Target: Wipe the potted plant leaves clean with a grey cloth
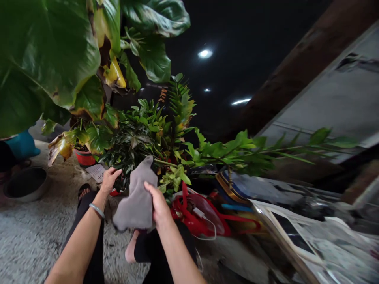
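Spreading across the right hand (160,207), a grey cloth (136,197) sits in the near middle of the scene, just in front of the dark-leaved plant (130,144). The thumb presses on its upper face and the other fingers go behind it, closed on the cloth as far as can be seen. The left hand (108,181) is beside the cloth at the edge of the foliage, its fingers partly bent; whether they pinch a leaf or only brush it, I cannot tell.

The likeliest trouble is the cloth's loose upper end snagging on the crowded stems, since it reaches right up to them; a tug there could bend a stem or tear a leaf. A hard pull by the left hand could do the same. The cloth also covers part of the plant from this view, so a brittle twig could be missed.

Large leaves (50,51) overhang the far left, some browned and yellow at the edges, and would limit reaching that way. Below them are a red pot (84,157), a printed sheet (96,172) near the left hand, and a grey basin (27,184) farther left. To the right, a long leafy stem (260,152) stretches sideways above stacked items and could catch a sleeve or arm. A red bag (192,217) lies close to the right arm, with a white cable (211,228) looping over it; a careless knee or foot could hook that loop.
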`<act>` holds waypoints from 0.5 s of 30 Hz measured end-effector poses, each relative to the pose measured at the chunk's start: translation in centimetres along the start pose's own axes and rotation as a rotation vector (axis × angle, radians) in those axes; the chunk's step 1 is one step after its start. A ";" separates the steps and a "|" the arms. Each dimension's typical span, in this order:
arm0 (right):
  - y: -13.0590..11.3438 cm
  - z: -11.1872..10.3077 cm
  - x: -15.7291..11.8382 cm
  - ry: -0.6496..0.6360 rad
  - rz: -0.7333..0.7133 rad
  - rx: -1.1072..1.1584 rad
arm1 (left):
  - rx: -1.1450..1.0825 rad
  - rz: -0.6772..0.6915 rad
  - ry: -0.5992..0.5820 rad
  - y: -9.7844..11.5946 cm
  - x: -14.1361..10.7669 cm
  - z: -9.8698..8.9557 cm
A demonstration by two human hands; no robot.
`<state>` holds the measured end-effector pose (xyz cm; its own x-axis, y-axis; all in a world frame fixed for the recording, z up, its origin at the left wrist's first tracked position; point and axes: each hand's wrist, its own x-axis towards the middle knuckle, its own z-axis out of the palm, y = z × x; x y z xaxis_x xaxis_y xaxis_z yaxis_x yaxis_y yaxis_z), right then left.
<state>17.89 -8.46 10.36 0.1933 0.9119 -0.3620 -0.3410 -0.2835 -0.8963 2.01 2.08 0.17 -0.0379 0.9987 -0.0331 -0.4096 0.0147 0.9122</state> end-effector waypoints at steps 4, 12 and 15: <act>0.7 -1.0 -3.0 -0.021 -0.071 -0.039 | 0.052 -0.005 0.045 -0.7 0.5 -0.3; -5.6 1.6 1.9 0.171 -0.346 0.135 | 0.105 -0.022 0.039 -0.9 0.3 -0.4; -2.1 1.6 1.0 -0.021 -0.058 0.076 | 0.092 -0.044 0.032 -0.8 0.2 -0.7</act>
<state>17.35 -6.47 12.32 0.1958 0.9325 -0.3035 -0.3991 -0.2070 -0.8933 1.73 2.27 -0.85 -0.0512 0.9950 -0.0852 -0.3262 0.0640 0.9431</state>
